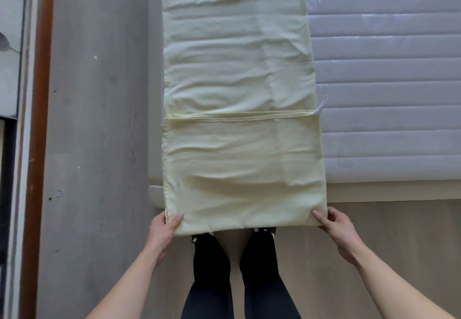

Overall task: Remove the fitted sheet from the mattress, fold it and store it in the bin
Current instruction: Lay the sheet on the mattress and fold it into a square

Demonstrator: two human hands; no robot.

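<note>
Two legs in dark trousers [212, 281] stand closest, just under the near end of the pale yellow fitted sheet [239, 149]. The sheet is already off and folded into a long strip that lies along the left part of the grey quilted mattress [389, 82]; its near end hangs off the edge. The left hand [163, 229] pinches the near left corner, and the right hand [333, 224] pinches the near right corner, thumbs on top.

The next fold looks like bringing this end forward (maybe up to the seam [239, 116] across the middle). It should go best if both corners lift together and the sides stay lined up.

A grey floor [99, 119] runs on the left, beside a brown wooden strip [37, 144]. No bin shows.
</note>
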